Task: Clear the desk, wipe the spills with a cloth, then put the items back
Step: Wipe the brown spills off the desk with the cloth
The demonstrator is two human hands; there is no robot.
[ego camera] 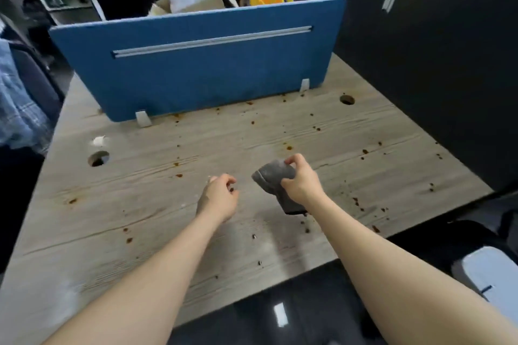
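Worktop [168, 232] is bare of items; step 1 looks done, wiping is in hand. Your right hand [301, 180] grips the grey cloth [273, 176], held just above the surface at frame centre. Your left hand [220, 194] hovers beside it, fingers loosely curled, holding nothing. Brown spills [288, 146] dot the wood from the blue divider [201, 64] at the top to the near edge, densest at right. Next: spread the cloth flat, press down, sweep across the spots.

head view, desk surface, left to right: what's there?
Round cable hole → small white scrap just above it → empty left hand → grey cloth → right hand gripping it → second round cable hole.
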